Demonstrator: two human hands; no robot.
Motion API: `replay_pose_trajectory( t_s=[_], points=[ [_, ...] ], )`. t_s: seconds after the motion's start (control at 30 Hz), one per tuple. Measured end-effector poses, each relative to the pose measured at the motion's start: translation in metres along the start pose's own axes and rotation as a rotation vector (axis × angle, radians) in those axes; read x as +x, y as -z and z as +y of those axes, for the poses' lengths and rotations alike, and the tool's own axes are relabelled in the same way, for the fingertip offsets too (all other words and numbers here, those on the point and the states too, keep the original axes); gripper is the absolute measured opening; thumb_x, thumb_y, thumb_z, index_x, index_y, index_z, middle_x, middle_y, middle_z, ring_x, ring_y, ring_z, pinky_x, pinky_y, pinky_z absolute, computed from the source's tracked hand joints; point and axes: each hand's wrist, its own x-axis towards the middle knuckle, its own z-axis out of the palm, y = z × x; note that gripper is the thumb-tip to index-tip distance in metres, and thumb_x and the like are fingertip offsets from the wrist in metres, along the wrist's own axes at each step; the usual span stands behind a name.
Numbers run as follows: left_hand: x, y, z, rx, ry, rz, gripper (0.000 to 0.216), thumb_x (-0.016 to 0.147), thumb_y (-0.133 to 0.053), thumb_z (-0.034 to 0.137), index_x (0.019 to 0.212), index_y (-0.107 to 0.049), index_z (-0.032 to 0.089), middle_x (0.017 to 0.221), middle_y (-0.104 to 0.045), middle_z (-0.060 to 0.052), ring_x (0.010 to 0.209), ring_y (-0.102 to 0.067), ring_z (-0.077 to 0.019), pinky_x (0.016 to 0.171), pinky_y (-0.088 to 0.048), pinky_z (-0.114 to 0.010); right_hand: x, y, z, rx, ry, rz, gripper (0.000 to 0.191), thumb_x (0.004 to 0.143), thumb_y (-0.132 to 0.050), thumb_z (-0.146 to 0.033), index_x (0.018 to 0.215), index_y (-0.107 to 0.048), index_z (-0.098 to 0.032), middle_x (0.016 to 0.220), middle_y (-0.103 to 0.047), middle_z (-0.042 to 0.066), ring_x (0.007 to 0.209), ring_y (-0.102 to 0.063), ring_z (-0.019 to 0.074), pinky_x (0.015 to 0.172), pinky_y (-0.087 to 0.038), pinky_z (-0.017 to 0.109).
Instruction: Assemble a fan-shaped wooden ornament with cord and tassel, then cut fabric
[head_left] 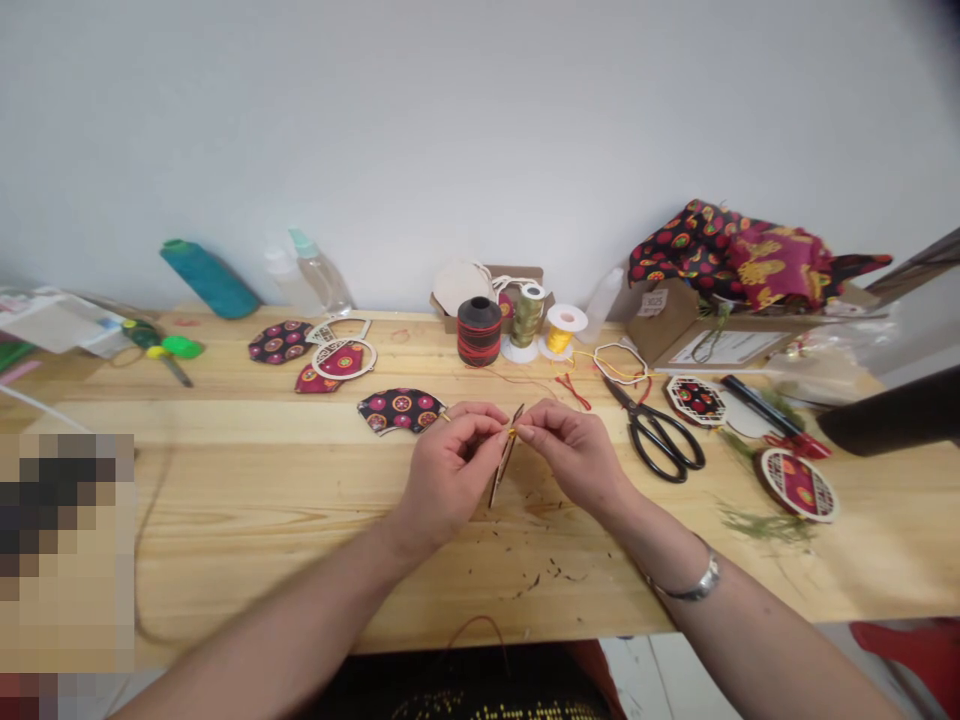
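Over the middle of the table, my left hand [457,465] and my right hand [574,450] meet fingertip to fingertip, both closed in a pinch. A small bit of yellow cord [512,433] shows between them. It sits against a thin flat piece [498,485], seen nearly edge-on and tilted, partly hidden by my fingers. Just left of my left hand lies a fan-shaped piece of black patterned fabric [401,409]. Black-handled scissors [660,435] rest to the right of my right hand. A spool of yellow cord [560,338] stands behind my hands.
Red-black [478,335] and olive [528,318] thread spools stand at the back. A cardboard box [675,335] with patterned fabric is at back right. Framed ornaments [796,485] and a marker [765,405] lie right. A teal thread cone [210,280] leans back left. Dark scraps [555,570] dot the front.
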Motion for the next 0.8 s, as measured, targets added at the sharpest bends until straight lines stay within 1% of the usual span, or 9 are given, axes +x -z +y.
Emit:
replay_pose_trajectory(
  t_s=[0.1,0.23,0.37,0.5,0.67,0.8],
  points=[
    [-0.0001,0.0001,-0.0005,-0.035,0.034,-0.007,0.011,0.082,-0.061,0.015,0.072,-0.068,0.017,0.087,-0.067,-0.006,0.078,-0.064,-0.0138,0.067,-0.053,-0.025,-0.0002,0.0006,0.0005,-0.005,0.005,-0.004,0.012,0.077,-0.063,-0.026,0.067,-0.065,-0.019,0.069,-0.061,0.001,0.066,-0.055,0.0145,0.066,-0.043,0.028],
    [-0.0003,-0.0002,0.0008,-0.092,0.115,-0.008,0.010,0.081,-0.061,0.016,0.074,-0.068,0.016,0.089,-0.066,-0.005,0.080,-0.063,-0.0130,0.070,-0.052,-0.025,0.0003,0.0009,0.0011,-0.017,0.019,0.002,0.013,0.077,-0.062,-0.026,0.066,-0.063,-0.018,0.069,-0.061,0.001,0.066,-0.054,0.0137,0.066,-0.043,0.027],
    [-0.0008,-0.0001,0.0023,-0.105,0.133,-0.012,0.011,0.081,-0.061,0.016,0.073,-0.067,0.016,0.088,-0.066,-0.005,0.082,-0.063,-0.0137,0.072,-0.051,-0.025,0.0006,0.0005,0.0001,-0.020,0.010,-0.003,0.012,0.076,-0.062,-0.026,0.067,-0.063,-0.018,0.068,-0.060,0.000,0.066,-0.054,0.0131,0.066,-0.043,0.027],
    [-0.0020,-0.0001,0.0010,-0.123,0.155,-0.022,0.009,0.081,-0.061,0.018,0.075,-0.067,0.017,0.090,-0.065,-0.005,0.080,-0.062,-0.0135,0.071,-0.051,-0.025,0.0011,-0.0001,-0.0004,-0.042,0.007,0.011,0.013,0.076,-0.061,-0.025,0.066,-0.062,-0.018,0.067,-0.060,0.000,0.065,-0.053,0.0132,0.065,-0.043,0.027],
    [-0.0022,0.0000,0.0012,-0.165,0.195,-0.033,0.009,0.082,-0.061,0.019,0.075,-0.065,0.016,0.092,-0.064,-0.005,0.078,-0.061,-0.0126,0.068,-0.050,-0.024,0.0017,-0.0006,0.0010,-0.102,0.045,0.048,0.012,0.076,-0.060,-0.024,0.065,-0.062,-0.018,0.067,-0.060,0.001,0.065,-0.054,0.0139,0.066,-0.044,0.028],
    [-0.0008,0.0008,0.0049,-0.196,0.228,-0.036,0.009,0.081,-0.061,0.019,0.073,-0.064,0.016,0.092,-0.064,-0.005,0.076,-0.059,-0.0119,0.065,-0.048,-0.023,0.0015,-0.0001,0.0020,-0.105,0.054,0.043,0.012,0.077,-0.059,-0.024,0.067,-0.062,-0.018,0.069,-0.062,0.002,0.066,-0.054,0.0142,0.066,-0.044,0.028]
  ],
)
